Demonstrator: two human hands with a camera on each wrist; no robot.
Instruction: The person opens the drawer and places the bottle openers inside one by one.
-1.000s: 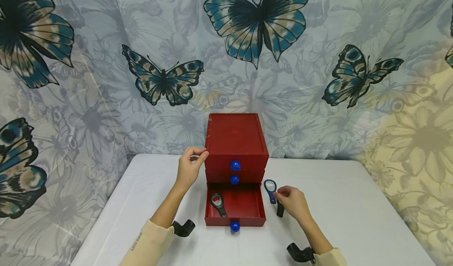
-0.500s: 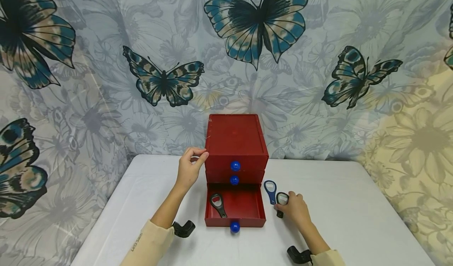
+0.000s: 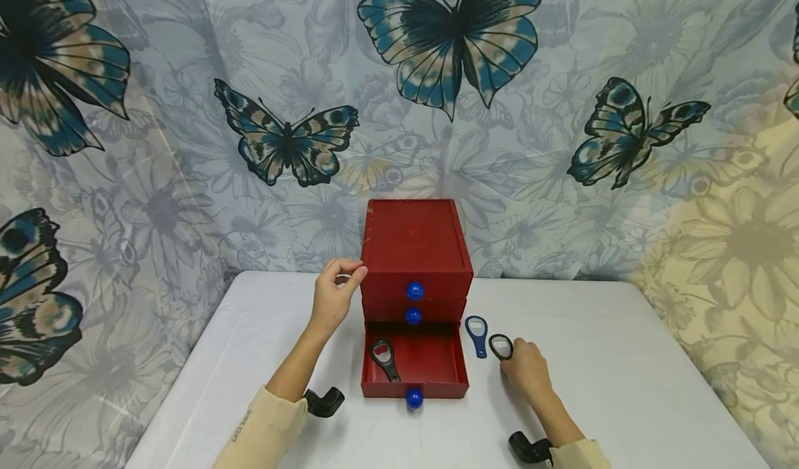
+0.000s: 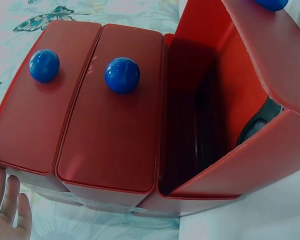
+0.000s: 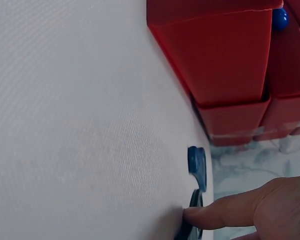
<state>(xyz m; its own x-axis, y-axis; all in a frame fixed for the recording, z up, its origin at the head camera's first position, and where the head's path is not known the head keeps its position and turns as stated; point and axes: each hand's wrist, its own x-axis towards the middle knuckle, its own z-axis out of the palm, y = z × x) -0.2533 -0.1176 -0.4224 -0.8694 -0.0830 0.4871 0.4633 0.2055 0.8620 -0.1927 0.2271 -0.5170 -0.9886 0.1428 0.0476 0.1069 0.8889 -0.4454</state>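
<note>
A red cabinet (image 3: 415, 236) stands on the table, its bottom drawer (image 3: 437, 365) pulled out. A black bottle opener (image 3: 383, 361) lies in the left part of that drawer. My left hand (image 3: 333, 299) rests against the cabinet's left side near its top front corner; its relaxed fingers (image 4: 10, 197) show beside the wall in the left wrist view. Right of the drawer, my right hand (image 3: 527, 368) pinches a second black bottle opener (image 3: 501, 346), whose looped head sticks out past the fingers. Just left of it lies a blue bottle opener (image 3: 477, 336).
Two upper drawers are closed, with blue round knobs (image 3: 415, 291) on their fronts. The white table (image 3: 624, 372) reaches back to a butterfly-print cloth (image 3: 524, 233). Black wrist mounts (image 3: 529, 448) hang below both forearms.
My right hand has shifted slightly right and toward me with the black bottle opener, whose loop moves away from the blue one. My left hand and the drawer stay put.
</note>
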